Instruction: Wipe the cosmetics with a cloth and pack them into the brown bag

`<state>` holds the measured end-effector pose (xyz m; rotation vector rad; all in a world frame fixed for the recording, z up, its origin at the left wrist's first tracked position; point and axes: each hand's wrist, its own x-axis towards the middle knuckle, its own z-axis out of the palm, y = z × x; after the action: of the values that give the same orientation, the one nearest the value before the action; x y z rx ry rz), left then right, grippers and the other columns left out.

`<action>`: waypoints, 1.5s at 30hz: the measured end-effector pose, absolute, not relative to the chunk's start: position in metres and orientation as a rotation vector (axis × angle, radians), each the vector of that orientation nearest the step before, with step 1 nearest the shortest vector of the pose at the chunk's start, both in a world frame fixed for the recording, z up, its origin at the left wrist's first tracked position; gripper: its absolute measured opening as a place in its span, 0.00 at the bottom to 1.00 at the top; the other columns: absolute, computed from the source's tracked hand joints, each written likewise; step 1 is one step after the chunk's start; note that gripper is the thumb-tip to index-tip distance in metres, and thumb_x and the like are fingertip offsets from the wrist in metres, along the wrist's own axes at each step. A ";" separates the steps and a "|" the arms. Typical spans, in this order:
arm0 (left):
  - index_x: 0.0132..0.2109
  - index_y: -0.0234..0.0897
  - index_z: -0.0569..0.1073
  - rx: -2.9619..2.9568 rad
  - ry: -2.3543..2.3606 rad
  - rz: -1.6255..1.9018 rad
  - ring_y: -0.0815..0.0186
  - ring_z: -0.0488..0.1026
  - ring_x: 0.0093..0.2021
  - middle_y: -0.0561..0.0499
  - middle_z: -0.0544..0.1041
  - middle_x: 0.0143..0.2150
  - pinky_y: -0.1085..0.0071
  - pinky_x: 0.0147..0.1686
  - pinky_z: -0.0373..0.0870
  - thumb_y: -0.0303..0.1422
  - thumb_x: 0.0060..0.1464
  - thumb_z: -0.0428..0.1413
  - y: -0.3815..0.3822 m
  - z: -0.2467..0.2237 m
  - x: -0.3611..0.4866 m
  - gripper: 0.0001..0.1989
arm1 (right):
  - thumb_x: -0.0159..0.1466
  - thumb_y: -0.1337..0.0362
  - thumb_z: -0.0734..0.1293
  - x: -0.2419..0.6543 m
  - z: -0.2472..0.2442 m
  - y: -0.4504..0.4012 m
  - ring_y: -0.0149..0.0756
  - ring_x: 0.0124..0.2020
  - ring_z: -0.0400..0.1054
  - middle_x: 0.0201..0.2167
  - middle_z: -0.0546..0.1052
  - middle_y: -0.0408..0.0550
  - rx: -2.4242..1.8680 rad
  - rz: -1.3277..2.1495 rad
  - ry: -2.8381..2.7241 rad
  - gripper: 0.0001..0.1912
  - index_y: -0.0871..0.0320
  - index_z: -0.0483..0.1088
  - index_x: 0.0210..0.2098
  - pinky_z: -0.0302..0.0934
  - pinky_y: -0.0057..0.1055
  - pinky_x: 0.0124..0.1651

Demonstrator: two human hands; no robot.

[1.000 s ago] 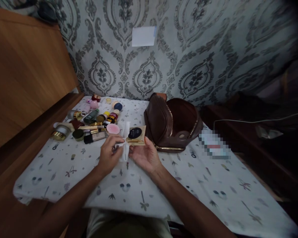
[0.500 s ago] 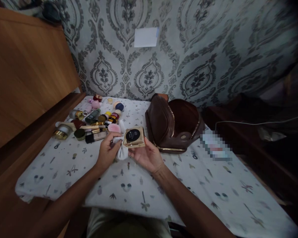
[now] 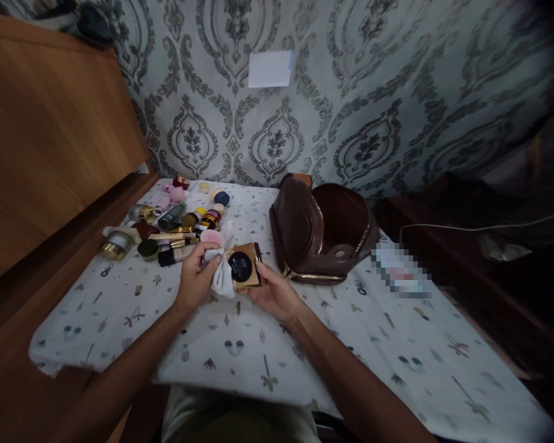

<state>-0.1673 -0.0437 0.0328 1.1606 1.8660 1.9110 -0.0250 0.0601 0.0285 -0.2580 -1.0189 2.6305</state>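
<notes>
Above the patterned white cloth, my right hand (image 3: 277, 294) grips a square gold compact (image 3: 249, 266) with a round black label, thumb on its right edge. My left hand (image 3: 197, 277) pinches a white wipe (image 3: 222, 277) that lies against the compact's left side. Just beyond the hands sits a pink round item (image 3: 211, 237), partly covered by the wipe. To the right of the compact stands a brown leather bag (image 3: 300, 224), its zipper undone and its dark inside showing.
Several cosmetics lie at the left, among them a gold-lidded jar (image 3: 115, 246), a dark green round pot (image 3: 148, 250) and a grey-green bottle (image 3: 172, 216). A wooden cabinet (image 3: 60, 117) borders the left side. A blurred-out flat item (image 3: 401, 274) lies right of the bag.
The compact has turned and tilted in my right hand, showing its dark right edge. The wipe has shifted slightly left with my left hand.
</notes>
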 end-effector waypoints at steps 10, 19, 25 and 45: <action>0.39 0.39 0.73 1.256 1.884 1.875 0.64 0.72 0.39 0.52 0.76 0.37 0.71 0.41 0.66 0.32 0.55 0.54 -0.046 0.036 -0.166 0.05 | 0.53 0.56 0.75 -0.026 0.026 0.061 0.39 0.52 0.66 0.52 0.72 0.47 -0.340 2.210 -1.646 0.40 0.49 0.60 0.62 0.61 0.34 0.51; 0.38 0.39 0.73 1.219 1.868 1.930 0.67 0.69 0.33 0.54 0.74 0.33 0.73 0.35 0.65 0.32 0.54 0.56 -0.047 0.040 -0.167 0.05 | 0.54 0.56 0.74 -0.029 0.027 0.059 0.37 0.46 0.69 0.44 0.76 0.46 -0.267 2.142 -1.609 0.22 0.54 0.71 0.47 0.60 0.32 0.49; 0.39 0.38 0.73 1.139 1.854 1.934 0.68 0.68 0.30 0.54 0.74 0.33 0.74 0.32 0.64 0.35 0.53 0.56 -0.047 0.041 -0.168 0.07 | 0.57 0.54 0.72 -0.031 0.024 0.057 0.38 0.43 0.72 0.41 0.79 0.45 -0.250 2.272 -1.426 0.19 0.54 0.76 0.45 0.62 0.33 0.49; 0.40 0.39 0.75 0.699 1.310 2.098 0.70 0.71 0.30 0.55 0.76 0.33 0.75 0.33 0.68 0.36 0.45 0.65 -0.039 0.039 -0.168 0.14 | 0.60 0.60 0.72 -0.038 0.010 0.064 0.33 0.28 0.75 0.31 0.81 0.44 -0.324 2.554 -0.833 0.11 0.59 0.74 0.39 0.72 0.29 0.30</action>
<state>-0.1675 -0.0394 0.0389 0.6986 1.3105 2.0982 -0.0377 0.0636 0.0101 -0.3240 -0.8333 2.5542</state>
